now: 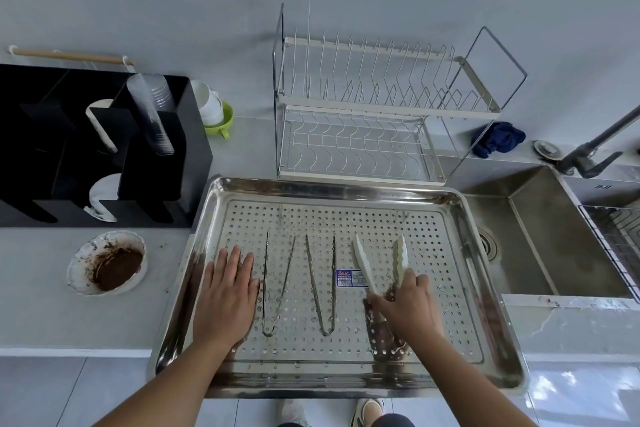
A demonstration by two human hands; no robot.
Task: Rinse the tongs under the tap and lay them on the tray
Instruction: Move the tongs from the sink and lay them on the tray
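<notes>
A perforated steel tray lies on the counter in front of me. Two thin metal tongs lie side by side on it, one left of centre and one at the centre. White-tipped tongs sit at the right of the tray, tips pointing away, and my right hand grips them around their middle. My left hand rests flat on the tray's left part, fingers straight. The tap stands at the far right above the sink; no water is visible.
A white bowl with brown residue sits left of the tray. A black organiser with cups stands behind it. A wire dish rack is behind the tray, a blue cloth beside it. A wire basket hangs in the sink.
</notes>
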